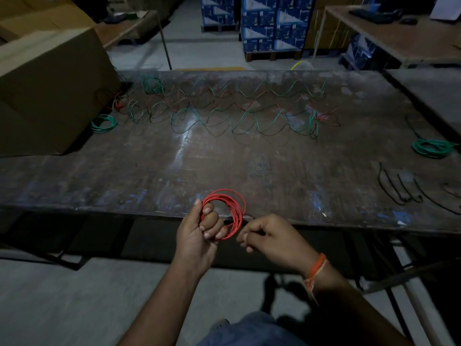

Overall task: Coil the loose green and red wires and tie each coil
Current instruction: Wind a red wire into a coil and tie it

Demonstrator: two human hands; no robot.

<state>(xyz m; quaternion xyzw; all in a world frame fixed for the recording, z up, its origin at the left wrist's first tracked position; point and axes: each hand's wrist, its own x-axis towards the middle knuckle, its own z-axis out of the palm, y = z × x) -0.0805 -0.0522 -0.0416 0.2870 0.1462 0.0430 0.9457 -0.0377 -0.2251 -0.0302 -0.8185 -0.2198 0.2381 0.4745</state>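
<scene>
A red wire coil [225, 213] hangs at the lower centre of the frame, just over the near edge of a worn dark table [249, 171], gripped by the left hand [199, 233], whose fingers curl through its loops. The right hand [267, 236], just beside the coil's lower right, has its fingers bent and appears to pinch something thin near the loops; what it holds is too small to tell. An orange thread band [315, 269] circles the right wrist.

Beyond the hands the middle of the tabletop lies bare, a broad band of scuffed surface across the frame. At the right edge a black wire [399, 188] zigzags near the table's lip, and farther up a coiled green wire [431, 148] sits close to the right rim.

Across the upper middle, loose green and red wires [237, 111] run in wavy rows from left to right. A small green coil [104, 123] lies at their left end, and another green bundle [152, 85] sits farther back.

A large cardboard box [50, 91] fills the table's upper left corner, closed, contents unseen. Behind the table, stacked blue cartons [274, 23] stand on the floor at the top centre.
</scene>
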